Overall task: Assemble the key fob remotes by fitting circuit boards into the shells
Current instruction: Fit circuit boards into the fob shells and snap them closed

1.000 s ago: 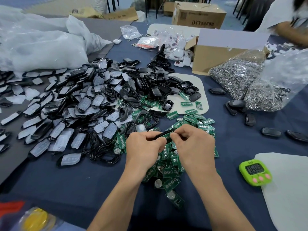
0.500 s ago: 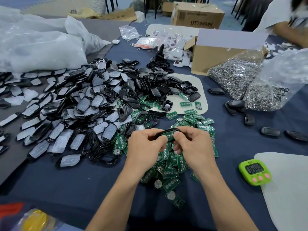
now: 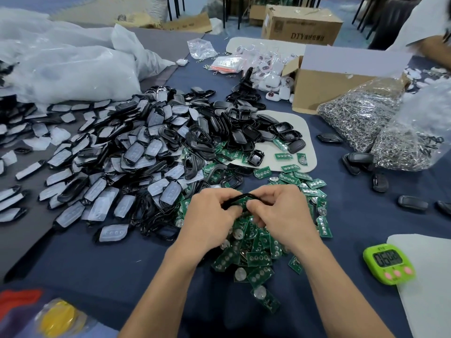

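Shell (image 3: 240, 200) held over boards (image 3: 258, 258).
It is pinched between curled fingers of left hand (image 3: 210, 218) and right hand (image 3: 283, 215).

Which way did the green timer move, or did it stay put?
No, it stayed put. The green timer sits at the left edge of the white mat, as before.

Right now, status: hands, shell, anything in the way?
Left hand and right hand both grip one black shell. Green circuit board inside it, seating unclear. Loose board pile underneath, nothing blocking.
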Motion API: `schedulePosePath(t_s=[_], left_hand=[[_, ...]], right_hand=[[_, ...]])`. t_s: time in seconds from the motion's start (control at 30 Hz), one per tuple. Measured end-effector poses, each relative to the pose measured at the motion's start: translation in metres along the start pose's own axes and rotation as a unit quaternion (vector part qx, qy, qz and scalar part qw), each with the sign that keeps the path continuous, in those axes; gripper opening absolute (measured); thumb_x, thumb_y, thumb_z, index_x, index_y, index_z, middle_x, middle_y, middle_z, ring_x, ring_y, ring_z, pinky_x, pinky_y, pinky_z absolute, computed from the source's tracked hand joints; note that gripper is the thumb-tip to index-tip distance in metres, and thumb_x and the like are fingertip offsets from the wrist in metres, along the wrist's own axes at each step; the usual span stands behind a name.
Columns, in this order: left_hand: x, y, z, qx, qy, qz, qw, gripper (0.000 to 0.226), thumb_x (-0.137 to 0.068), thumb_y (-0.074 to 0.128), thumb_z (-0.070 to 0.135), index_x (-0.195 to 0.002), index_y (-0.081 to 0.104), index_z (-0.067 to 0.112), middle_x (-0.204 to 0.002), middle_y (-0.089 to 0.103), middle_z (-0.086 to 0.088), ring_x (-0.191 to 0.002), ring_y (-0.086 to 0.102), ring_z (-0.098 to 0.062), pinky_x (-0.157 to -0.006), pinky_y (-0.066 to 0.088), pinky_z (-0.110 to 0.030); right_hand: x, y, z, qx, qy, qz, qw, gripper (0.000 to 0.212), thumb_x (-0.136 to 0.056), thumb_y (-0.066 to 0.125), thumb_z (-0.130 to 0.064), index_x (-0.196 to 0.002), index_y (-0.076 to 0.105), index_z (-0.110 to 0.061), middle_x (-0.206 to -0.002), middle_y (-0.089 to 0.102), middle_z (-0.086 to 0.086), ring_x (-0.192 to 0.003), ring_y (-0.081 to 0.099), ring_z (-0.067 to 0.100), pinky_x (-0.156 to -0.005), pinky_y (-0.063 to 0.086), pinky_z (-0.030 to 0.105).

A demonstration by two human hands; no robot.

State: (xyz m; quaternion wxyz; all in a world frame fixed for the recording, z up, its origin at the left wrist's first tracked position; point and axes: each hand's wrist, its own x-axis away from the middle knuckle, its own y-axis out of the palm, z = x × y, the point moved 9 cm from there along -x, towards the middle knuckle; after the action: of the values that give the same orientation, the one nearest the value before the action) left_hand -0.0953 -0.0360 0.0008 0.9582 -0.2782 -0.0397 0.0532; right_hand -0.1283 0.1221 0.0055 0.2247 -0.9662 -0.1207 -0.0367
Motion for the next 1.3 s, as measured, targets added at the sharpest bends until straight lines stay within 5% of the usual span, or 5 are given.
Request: schedulePosePath(t_s=[0.17, 0.43, 0.73, 1.07, 1.3], left_hand=[[-0.005, -0.016, -0.023, 0.079, -0.051, 0.033, 0.995, 0.032, -0.086, 0.078, 0.005, -0.099, 0.083, 0.034, -0.082, 0.078, 0.02, -0.075, 0.07, 0.005, -0.071, 0.051, -0.013], [0.003, -0.074, -0.082, 0.254, -0.141, 0.263, 0.92, 0.028, -0.094, 0.069, -0.001, -0.09, 0.075, 0.026, -0.081, 0.08, 0.006, -0.074, 0.077, -0.011, -0.074, 0.063, -0.033], [0.004, -0.104, -0.111, 0.341, -0.155, 0.305, 0.875, 0.016, -0.101, 0.058, -0.005, -0.101, 0.065, 0.01, -0.079, 0.078, -0.002, -0.065, 0.07, -0.012, -0.058, 0.057, -0.021], [0.004, -0.114, -0.116, 0.356, -0.157, 0.323, 0.863, 0.015, -0.099, 0.059, -0.005, -0.098, 0.065, 0.009, -0.079, 0.076, -0.004, -0.059, 0.067, -0.008, -0.055, 0.054, -0.019], [0.009, -0.118, -0.118, 0.35, -0.166, 0.327, 0.862, 0.018, -0.095, 0.067, -0.003, -0.104, 0.066, 0.013, -0.085, 0.08, -0.003, -0.066, 0.071, -0.012, -0.053, 0.053, -0.019]], right_hand=[[-0.023, 0.018, -0.017, 0.004, -0.015, -0.043, 0.999, 0.013, -0.09, 0.075, -0.008, -0.085, 0.078, -0.019, -0.063, 0.074, 0.003, -0.051, 0.066, 0.02, -0.058, 0.062, 0.037], [-0.087, 0.059, -0.051, 0.074, -0.076, 0.011, 0.994, 0.023, -0.1, 0.06, -0.011, -0.106, 0.079, -0.023, -0.089, 0.078, -0.007, -0.048, 0.057, -0.001, -0.049, 0.049, 0.016], [-0.13, 0.15, -0.067, 0.453, -0.18, -0.106, 0.867, 0.048, -0.101, 0.057, -0.022, -0.148, 0.048, -0.016, -0.133, 0.055, 0.011, -0.121, 0.053, 0.034, -0.099, 0.048, 0.046], [-0.12, 0.131, -0.091, 0.368, -0.179, -0.022, 0.912, 0.049, -0.089, 0.064, -0.01, -0.136, 0.065, -0.023, -0.124, 0.067, 0.006, -0.118, 0.057, 0.032, -0.099, 0.044, 0.045], [-0.144, 0.193, -0.126, 0.323, -0.206, -0.126, 0.915, 0.048, -0.091, 0.055, 0.002, -0.135, 0.065, -0.016, -0.127, 0.068, 0.013, -0.117, 0.06, 0.034, -0.078, 0.051, 0.036]])
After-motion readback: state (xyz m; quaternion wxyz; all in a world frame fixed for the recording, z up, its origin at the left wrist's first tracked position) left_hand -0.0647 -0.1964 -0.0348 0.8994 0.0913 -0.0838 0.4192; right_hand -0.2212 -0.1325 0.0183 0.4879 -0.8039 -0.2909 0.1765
